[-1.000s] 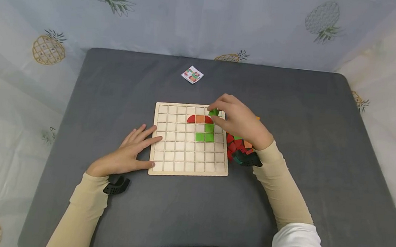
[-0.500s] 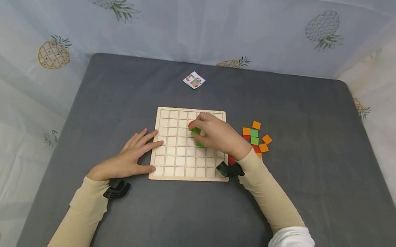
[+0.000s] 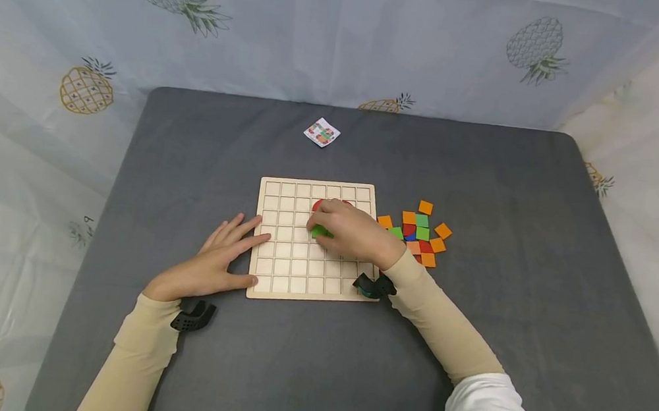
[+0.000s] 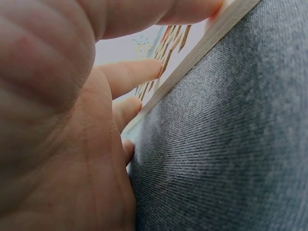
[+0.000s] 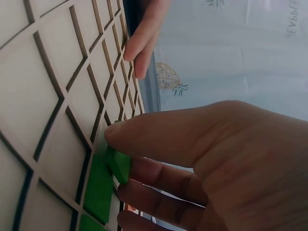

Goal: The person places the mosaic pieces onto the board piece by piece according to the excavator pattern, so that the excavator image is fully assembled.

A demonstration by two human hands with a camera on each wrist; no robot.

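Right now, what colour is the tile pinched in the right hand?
The tile in the right hand is green, clearest in the right wrist view.

One high view, two close
The head view looks forward and down from the near side over table (image 3: 536,285) and board (image 3: 283,250); the left wrist view, close by the left hand (image 3: 210,265), faces far along the board's left edge; the right wrist view (its picture tipped sideways) looks left across the board, past the right hand (image 3: 356,234). All share the left hand and the board.
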